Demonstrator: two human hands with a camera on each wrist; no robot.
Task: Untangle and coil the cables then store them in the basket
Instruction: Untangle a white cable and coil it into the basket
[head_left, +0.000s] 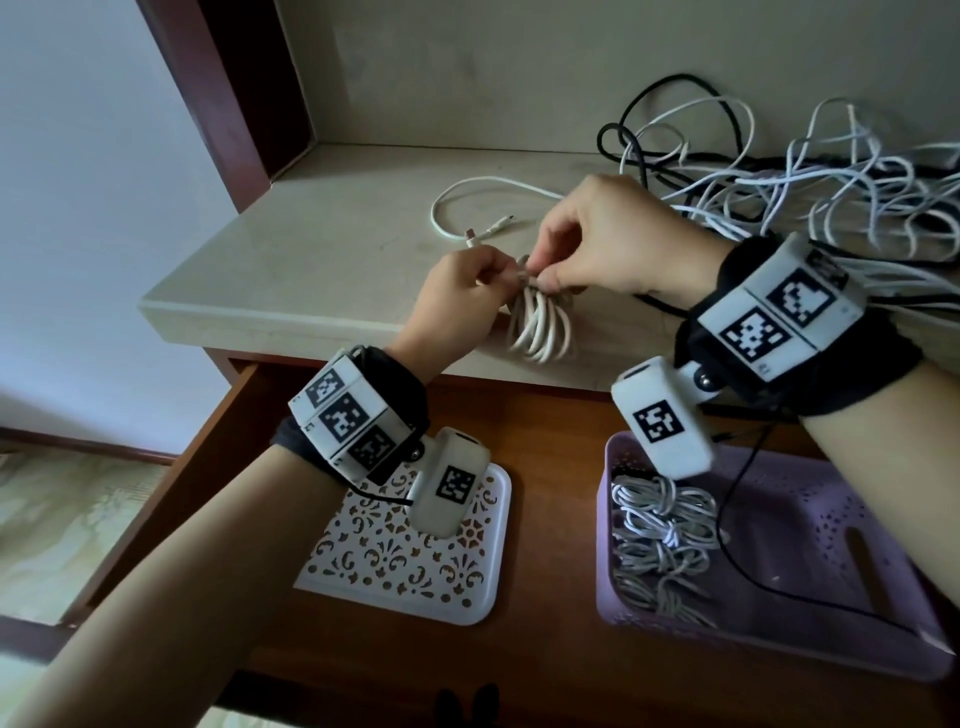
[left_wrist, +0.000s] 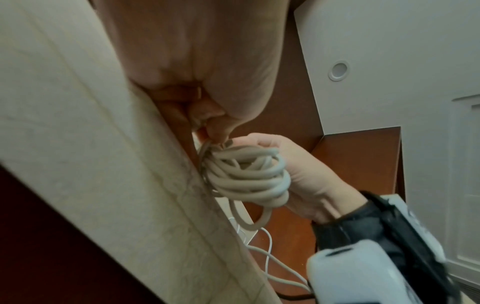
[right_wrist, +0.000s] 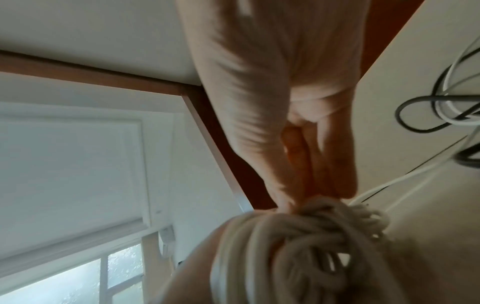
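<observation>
While a tangle (head_left: 810, 176) of white and black cables sprawls over the counter's (head_left: 322, 249) right rear corner, the purple basket (head_left: 810, 525) in the open drawer (head_left: 550, 519) below holds coiled bundles (head_left: 662, 540). At the counter's front edge, the left hand (head_left: 454, 306) and right hand (head_left: 608, 244) both pinch the top of a white coil (head_left: 540, 332), fingers clamped on it.

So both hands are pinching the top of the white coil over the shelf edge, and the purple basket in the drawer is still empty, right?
Not quite. Both hands, left hand and right hand, do pinch the top of the white coil at the shelf edge, but the purple basket is not empty: the head view shows several coiled white cables already lying in its left side.
</observation>
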